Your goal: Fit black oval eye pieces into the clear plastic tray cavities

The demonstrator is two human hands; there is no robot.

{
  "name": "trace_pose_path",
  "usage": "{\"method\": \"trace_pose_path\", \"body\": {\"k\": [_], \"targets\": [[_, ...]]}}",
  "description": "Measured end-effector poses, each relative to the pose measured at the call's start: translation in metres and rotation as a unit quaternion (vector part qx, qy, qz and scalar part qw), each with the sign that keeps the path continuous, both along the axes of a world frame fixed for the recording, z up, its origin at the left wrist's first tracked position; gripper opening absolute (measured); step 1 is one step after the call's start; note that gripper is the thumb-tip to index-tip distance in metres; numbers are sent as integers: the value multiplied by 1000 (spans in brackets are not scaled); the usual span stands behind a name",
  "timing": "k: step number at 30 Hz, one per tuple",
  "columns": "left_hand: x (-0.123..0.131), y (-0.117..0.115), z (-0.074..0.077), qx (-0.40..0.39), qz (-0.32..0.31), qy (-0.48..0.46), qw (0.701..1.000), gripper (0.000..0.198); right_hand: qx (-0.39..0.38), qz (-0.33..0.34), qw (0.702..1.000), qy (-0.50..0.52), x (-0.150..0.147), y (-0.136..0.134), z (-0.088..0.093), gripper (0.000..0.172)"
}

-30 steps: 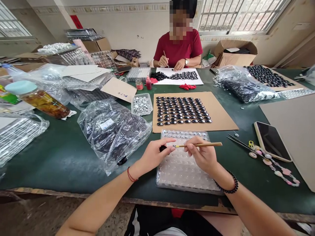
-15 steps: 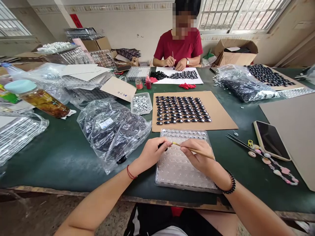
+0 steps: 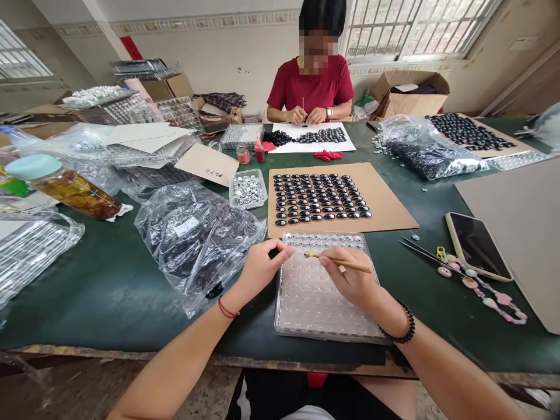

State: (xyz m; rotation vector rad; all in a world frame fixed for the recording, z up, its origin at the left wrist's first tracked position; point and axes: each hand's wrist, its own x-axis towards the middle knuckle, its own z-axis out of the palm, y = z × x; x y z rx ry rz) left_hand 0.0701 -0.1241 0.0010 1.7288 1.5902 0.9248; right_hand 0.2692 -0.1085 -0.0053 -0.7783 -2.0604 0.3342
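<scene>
My left hand [image 3: 262, 267] is closed over the upper left edge of a clear plastic tray [image 3: 324, 303], with a small black piece [image 3: 274, 253] partly showing between its fingers. Pinched in my right hand [image 3: 350, 280] is a thin wooden stick [image 3: 359, 267] with a yellowish front end. A small shiny round piece [image 3: 307, 255] shows at the stick's tip, above the tray; whether it is stuck to the tip I cannot tell. Round silvery pieces [image 3: 324, 239] fill the tray's far rows. Just behind it, rows of glossy black oval pieces [image 3: 321, 201] lie on a brown cardboard sheet [image 3: 394, 213].
Left of the tray lies a clear bag [image 3: 196, 239] of dark pieces, with a tub [image 3: 248, 189] of silvery parts behind it. Tweezers [image 3: 422, 251], a beaded strap [image 3: 492, 297] and a phone [image 3: 479, 245] lie right. Across the table sits a person [image 3: 310, 87] handling similar pieces.
My left hand has drawn left, away from the stick's tip, leaving a gap between them. The stick now points over the tray. The whole view has shifted slightly.
</scene>
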Motion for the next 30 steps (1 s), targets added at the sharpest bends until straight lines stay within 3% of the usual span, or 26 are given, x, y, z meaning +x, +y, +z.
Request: {"method": "trace_pose_path", "body": {"k": [5,13,30], "targets": [[1,-2,5,-49,-64,-44,996,22,-21,-4,998,57,2,0,0,11],[6,-6,1,-7,-81,-12,997,19,-72,35,992,95,2,-4,0,13],[11,-10,1,-36,-87,-46,994,22,-26,108,994,-6,1,-7,7,13]]}}
